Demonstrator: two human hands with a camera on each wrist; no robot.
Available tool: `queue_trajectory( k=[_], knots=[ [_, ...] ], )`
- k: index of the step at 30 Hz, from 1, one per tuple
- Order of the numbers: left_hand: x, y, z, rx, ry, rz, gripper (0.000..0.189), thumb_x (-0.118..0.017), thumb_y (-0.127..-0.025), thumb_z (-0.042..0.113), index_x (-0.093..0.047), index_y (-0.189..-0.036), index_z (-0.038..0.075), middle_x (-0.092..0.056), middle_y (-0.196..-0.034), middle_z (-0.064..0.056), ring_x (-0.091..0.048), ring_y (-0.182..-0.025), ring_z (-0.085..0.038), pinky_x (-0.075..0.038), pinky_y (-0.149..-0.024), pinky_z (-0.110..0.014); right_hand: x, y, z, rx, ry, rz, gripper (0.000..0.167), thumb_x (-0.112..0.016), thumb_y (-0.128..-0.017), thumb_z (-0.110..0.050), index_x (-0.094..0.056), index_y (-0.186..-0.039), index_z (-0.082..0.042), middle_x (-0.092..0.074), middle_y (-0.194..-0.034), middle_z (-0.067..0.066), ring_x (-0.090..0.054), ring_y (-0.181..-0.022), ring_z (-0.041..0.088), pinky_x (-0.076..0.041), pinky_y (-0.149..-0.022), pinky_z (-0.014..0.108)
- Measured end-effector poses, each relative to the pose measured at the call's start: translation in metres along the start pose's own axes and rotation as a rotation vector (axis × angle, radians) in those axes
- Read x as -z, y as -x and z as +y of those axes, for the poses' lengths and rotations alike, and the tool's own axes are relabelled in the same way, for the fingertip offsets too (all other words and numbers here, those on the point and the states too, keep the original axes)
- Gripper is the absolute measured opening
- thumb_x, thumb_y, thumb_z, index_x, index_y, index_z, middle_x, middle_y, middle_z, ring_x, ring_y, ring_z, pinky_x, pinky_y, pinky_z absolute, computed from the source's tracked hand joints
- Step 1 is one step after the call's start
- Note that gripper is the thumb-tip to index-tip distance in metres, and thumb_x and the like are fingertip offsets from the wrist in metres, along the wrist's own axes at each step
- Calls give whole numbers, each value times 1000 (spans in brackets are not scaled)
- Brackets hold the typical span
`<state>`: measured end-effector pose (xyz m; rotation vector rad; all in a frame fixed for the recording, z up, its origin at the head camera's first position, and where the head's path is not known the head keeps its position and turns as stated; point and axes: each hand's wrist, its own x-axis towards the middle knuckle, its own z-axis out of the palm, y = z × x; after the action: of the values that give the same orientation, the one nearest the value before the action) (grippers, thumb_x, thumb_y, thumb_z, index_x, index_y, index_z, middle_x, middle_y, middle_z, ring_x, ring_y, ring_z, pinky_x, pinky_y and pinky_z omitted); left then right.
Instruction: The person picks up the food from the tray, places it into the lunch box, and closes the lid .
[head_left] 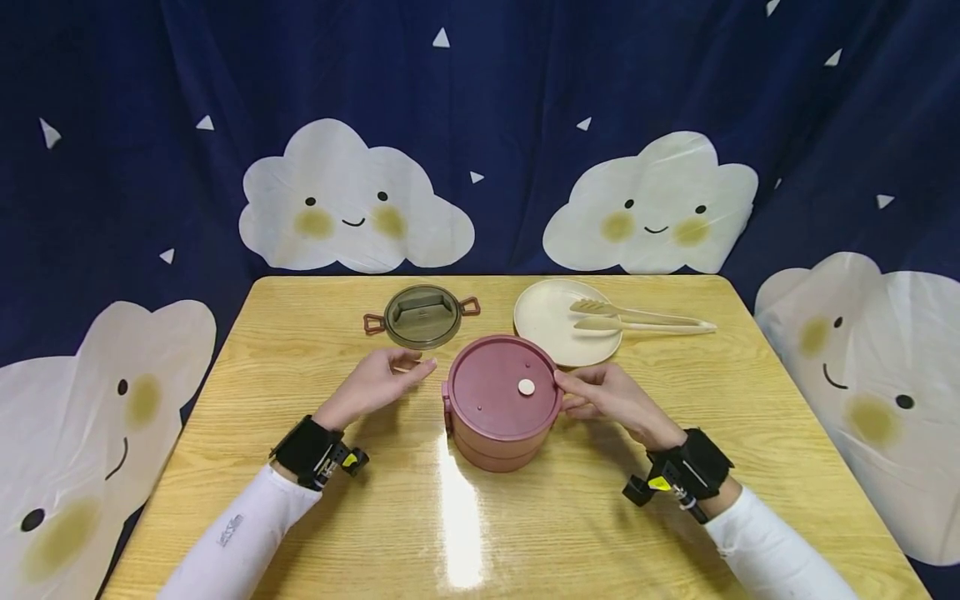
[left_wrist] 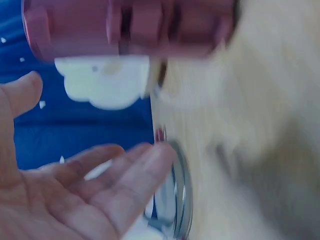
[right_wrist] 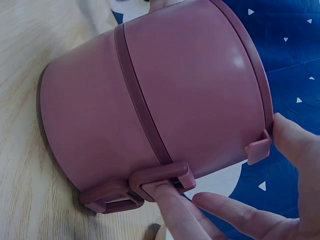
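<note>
A round, dusky pink two-tier lunch box (head_left: 504,392) with a small white button on its lid stands on the table. My right hand (head_left: 611,402) grips its right side. In the right wrist view the thumb is at the lid's rim, and a fingertip is hooked at a side latch (right_wrist: 165,180). To the left, my left hand (head_left: 378,383) is held apart from the box with its fingers loosely extended and nothing in them. The left wrist view shows its palm (left_wrist: 60,205) below the box's latched side (left_wrist: 150,30).
Behind the lunch box lies an oval see-through dark lid (head_left: 422,318) with red side loops. At the back right, beige tongs (head_left: 645,321) lie across a cream plate (head_left: 543,325). A dark blue cloud-print curtain (head_left: 510,100) hangs past the wooden table's (head_left: 315,308) far edge.
</note>
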<state>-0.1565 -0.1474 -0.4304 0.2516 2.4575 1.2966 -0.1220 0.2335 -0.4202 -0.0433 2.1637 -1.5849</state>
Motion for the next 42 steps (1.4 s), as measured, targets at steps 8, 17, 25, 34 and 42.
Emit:
queue_trajectory(
  k=[8, 17, 25, 34, 42],
  knots=[
    [24, -27, -13, -153, -177, 127, 65, -73, -99, 41, -60, -144, -4, -66, -141, -25, -71, -120, -40, -59, -100, -50, -2, 2, 1, 15, -42, 48, 51, -70, -103, -35, -69, -129, 9, -79, -110, 5, -78, -91, 15, -63, -94, 46],
    [31, -61, -21, -219, -366, 208, 63, -72, -99, 38, -58, -146, -1, -61, -147, -25, -55, -140, -44, -43, -119, -58, -2, 3, 3, 23, -74, 50, 50, -71, -102, -34, -69, -130, 8, -78, -111, 0, -78, -91, 15, -63, -93, 46],
    [26, -91, -23, -252, -416, 253, 59, -74, -99, 33, -60, -145, 0, -61, -145, -24, -55, -138, -43, -42, -119, -57, 0, 4, 1, 42, -102, 47, 45, -72, -102, -27, -70, -128, 10, -80, -102, -2, -78, -88, 14, -65, -88, 39],
    [24, -114, -25, -221, -540, 225, 59, -73, -100, 33, -59, -145, -2, -61, -144, -25, -56, -137, -42, -45, -119, -53, 0, 4, -1, 55, -122, 26, 44, -69, -103, -21, -66, -131, 13, -80, -102, 1, -78, -89, 15, -64, -90, 42],
    [21, -135, -21, -250, -598, 225, 52, -75, -99, 25, -63, -142, -1, -65, -134, -25, -58, -132, -43, -48, -114, -53, 0, 3, -2, 57, -143, 24, 43, -70, -103, -19, -65, -129, 14, -81, -100, -1, -80, -89, 15, -64, -90, 43]
  ],
)
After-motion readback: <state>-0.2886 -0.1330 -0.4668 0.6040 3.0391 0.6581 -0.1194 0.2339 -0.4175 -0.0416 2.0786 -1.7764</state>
